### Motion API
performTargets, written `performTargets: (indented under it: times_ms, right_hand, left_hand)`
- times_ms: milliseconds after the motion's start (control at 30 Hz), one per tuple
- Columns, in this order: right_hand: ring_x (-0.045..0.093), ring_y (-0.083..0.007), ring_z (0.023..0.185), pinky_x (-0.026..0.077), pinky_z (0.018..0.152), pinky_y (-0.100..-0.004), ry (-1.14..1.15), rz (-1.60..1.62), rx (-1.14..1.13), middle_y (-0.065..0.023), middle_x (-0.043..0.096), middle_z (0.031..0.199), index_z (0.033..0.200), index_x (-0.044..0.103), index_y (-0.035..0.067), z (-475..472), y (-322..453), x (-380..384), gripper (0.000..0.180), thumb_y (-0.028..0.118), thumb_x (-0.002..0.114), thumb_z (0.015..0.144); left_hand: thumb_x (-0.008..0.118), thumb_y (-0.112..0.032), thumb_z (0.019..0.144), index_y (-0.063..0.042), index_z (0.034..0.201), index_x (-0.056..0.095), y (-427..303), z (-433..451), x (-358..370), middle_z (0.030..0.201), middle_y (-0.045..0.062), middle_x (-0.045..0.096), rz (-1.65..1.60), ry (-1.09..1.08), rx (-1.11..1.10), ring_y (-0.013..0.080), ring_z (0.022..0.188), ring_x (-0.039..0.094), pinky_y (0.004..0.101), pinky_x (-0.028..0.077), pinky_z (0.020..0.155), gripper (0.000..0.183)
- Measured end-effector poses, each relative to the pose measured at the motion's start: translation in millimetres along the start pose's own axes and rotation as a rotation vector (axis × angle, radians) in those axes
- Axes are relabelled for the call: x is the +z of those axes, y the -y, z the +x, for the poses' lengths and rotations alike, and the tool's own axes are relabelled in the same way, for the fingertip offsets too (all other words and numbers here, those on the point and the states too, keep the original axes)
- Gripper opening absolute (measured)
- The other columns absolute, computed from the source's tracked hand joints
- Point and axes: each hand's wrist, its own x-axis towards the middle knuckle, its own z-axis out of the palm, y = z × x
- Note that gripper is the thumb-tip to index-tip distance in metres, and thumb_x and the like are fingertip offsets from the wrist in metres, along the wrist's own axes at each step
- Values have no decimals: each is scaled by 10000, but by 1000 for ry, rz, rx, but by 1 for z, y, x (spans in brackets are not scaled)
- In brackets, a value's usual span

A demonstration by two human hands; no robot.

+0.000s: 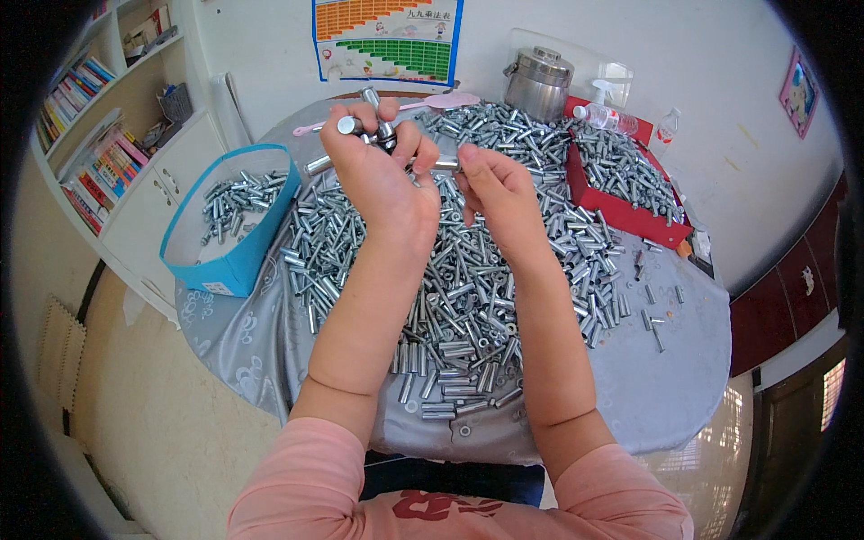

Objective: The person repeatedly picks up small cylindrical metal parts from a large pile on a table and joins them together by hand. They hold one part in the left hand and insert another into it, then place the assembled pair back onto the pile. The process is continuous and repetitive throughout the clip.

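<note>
Raised above the table, my left hand [388, 175] is closed around several shiny metal bolts with sleeves [370, 98]. Some of their ends stick out between the fingers and past the thumb. A metal sleeve [445, 165] reaches from the left fingers to my right hand [499, 192], whose thumb and fingertips pinch its end. What sits at that pinched end is hidden by the fingers. Below both hands spreads a large heap of loose metal sleeves, long bolts and washers [466, 270]. Several sleeves [439, 410] lie at the heap's near edge.
A blue fabric bin [260, 253] with bolts stands at the left. On the right, a red box [611, 210] is heaped with metal parts. Behind are a pink spoon-shaped utensil [452, 100], a steel pot [538, 84] and plastic bottles [611, 119]. A grey cloth [661, 398] covers the round table.
</note>
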Motion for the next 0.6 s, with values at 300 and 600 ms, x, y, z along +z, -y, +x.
performTargets:
  times_ms: [300, 600]
  right_hand:
    - [404, -47, 518, 419, 430, -206, 142, -7, -211, 21, 423, 621, 715, 507, 29, -1, 1, -1, 301, 287, 455, 861]
    - [196, -41, 391, 163, 361, -200, 199, 308, 466, 64, 271, 489, 596, 407, 101, -5, 26, -13, 409, 427, 436, 842]
  left_hand:
    - [361, -274, 806, -126, 684, 293, -8, -8, 5, 699, 6, 378, -24, 44, 15, 92, 416, 208, 230, 210, 378, 203]
    - [333, -288, 826, -116, 641, 279, 10, -32, 8, 670, 63, 374, 357, 313, 393, 96, 380, 213, 218, 208, 361, 259]
